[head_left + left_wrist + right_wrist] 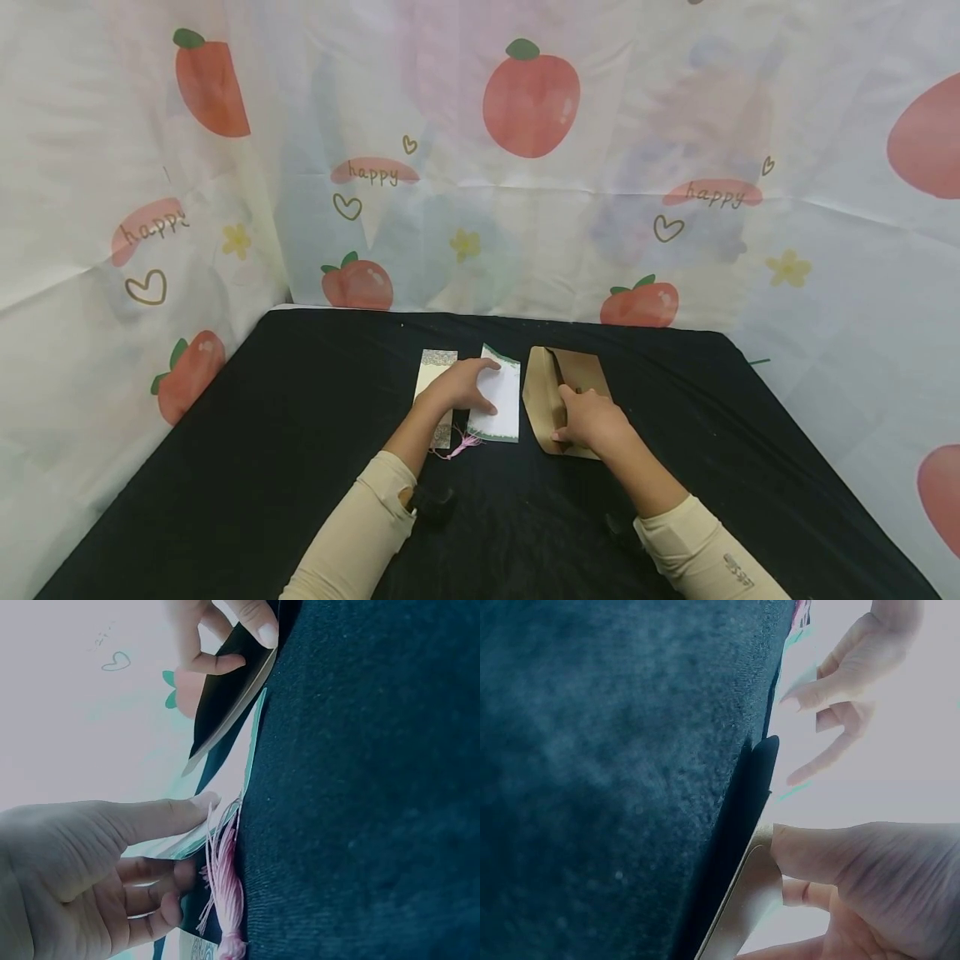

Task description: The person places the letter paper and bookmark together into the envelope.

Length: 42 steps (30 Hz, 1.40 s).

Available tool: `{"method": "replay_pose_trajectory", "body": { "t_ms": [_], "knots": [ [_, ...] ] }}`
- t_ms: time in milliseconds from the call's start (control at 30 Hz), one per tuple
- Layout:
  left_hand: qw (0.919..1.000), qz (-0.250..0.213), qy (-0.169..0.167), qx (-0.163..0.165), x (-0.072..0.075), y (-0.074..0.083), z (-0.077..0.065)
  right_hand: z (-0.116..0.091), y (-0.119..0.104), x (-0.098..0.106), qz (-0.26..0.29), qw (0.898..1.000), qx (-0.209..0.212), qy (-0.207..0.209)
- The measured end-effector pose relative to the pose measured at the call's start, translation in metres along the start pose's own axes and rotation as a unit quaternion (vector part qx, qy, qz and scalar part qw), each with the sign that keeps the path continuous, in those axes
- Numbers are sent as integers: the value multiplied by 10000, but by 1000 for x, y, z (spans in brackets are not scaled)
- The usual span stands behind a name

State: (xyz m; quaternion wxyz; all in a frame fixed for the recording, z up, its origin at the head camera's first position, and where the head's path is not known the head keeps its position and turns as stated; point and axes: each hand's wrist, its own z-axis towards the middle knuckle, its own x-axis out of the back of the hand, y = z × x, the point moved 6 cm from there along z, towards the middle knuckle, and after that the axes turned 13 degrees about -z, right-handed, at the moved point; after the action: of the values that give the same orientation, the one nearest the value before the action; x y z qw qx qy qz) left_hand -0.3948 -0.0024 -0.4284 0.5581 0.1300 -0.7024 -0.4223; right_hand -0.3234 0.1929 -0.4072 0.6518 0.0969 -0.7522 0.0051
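My left hand point(457, 386) pinches a white card point(504, 407) with green borders, its thumb lying on the card's face in the left wrist view. The card bends up a little at that edge. To its right lies a brown paper envelope point(587, 369), flap toward the card and a dark opening showing along it. My right hand point(594, 419) grips the envelope by the edge of this opening, thumb and forefinger spread. Partly under the left hand is a cream bookmark point(441, 358) with patterned ends. A pink tassel point(229, 892) lies by the card's lower corner.
A black cloth point(337, 400) covers the table. Behind it and at the sides hangs a pale curtain point(450, 100) printed with fruit, hearts and flowers. A small dark object point(433, 502) shows at the left cuff.
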Motion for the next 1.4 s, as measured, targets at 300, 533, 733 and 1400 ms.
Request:
{"method": "replay_pose_trajectory", "body": {
  "t_ms": [300, 533, 733, 1400],
  "knots": [
    [9995, -217, -76, -231, 2, 3, -1, 1, 0, -1, 7, 10000, 53, -3],
    [9980, -542, -128, -311, 5, 4, -2, -1, -1, 2, 15, 9999, 121, 43],
    [9953, -904, -159, -306, 6, 3, -2, -2, -1, 3, 42, 9999, 133, 39],
    [9891, -1448, 69, -268, 20, -2, -6, -2, -2, 3, 27, 9999, 96, 40]
  ]
}}
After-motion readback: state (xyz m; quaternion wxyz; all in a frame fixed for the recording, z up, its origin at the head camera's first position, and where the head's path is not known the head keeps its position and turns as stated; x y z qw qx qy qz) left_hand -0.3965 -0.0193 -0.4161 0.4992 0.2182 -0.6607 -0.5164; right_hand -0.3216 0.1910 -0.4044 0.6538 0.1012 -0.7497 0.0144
